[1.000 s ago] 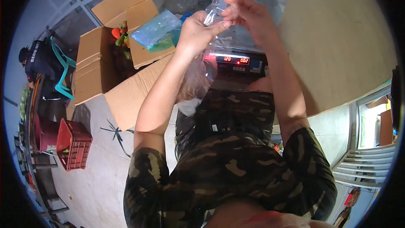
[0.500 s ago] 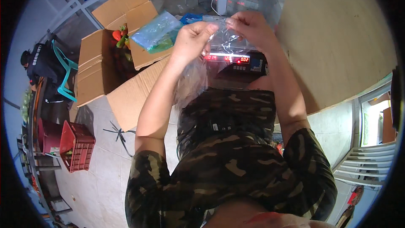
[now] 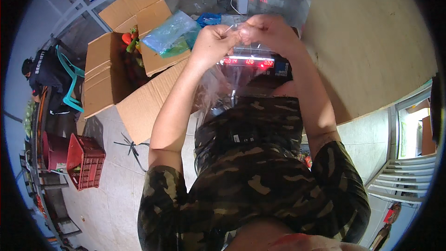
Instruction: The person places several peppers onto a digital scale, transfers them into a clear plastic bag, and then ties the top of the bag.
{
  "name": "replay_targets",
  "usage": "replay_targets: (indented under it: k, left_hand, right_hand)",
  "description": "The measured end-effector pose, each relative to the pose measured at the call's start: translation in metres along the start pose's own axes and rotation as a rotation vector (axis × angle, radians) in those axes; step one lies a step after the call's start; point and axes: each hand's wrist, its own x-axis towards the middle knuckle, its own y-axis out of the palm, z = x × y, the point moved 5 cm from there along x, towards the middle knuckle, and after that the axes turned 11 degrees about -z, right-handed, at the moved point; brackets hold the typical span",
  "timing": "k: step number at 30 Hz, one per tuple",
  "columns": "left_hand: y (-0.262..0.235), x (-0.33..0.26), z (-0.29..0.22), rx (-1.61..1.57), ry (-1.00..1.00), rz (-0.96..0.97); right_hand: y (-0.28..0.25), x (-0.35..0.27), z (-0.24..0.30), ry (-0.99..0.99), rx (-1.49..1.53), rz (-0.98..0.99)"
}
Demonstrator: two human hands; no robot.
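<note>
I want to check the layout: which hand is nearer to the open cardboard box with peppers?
Left. The left hand is just right of the cardboard box, pinching the clear plastic bag. The right hand is farther right, above the digital scale.

Take the scale (image 3: 255, 65) as your landmark: it sits straight ahead of you, just beyond your chest. Your left hand (image 3: 211, 42) and right hand (image 3: 269, 30) meet above it, both pinching the plastic bag (image 3: 232, 72), which hangs down before the scale. Left of the scale stands the open cardboard box (image 3: 125, 60), with a bag of produce (image 3: 169, 35) lying on its flap. Right of the scale rises the tabletop (image 3: 371, 42). Far left of the scale, on the floor (image 3: 116, 181), sits a crate (image 3: 86, 160).
</note>
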Motion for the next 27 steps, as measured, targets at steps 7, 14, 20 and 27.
replay_targets:
  k: [7, 14, 20, 27]
  left_hand:
    - [-0.025, -0.003, 0.043, -0.091, -0.271, 0.208]
    - [-0.041, -0.006, 0.076, -0.323, -0.387, 0.201]
    - [-0.044, -0.003, 0.085, -0.489, -0.34, 0.129]
    - [-0.045, -0.005, 0.095, -0.347, -0.398, 0.0]
  right_hand:
    - [-0.075, -0.002, -0.011, 0.14, 0.023, -0.515]
    - [-0.119, -0.011, -0.043, 0.195, 0.127, -0.651]
    - [-0.142, -0.017, -0.085, 0.223, 0.276, -0.473]
    - [-0.123, -0.026, -0.088, 0.233, 0.357, -0.516]
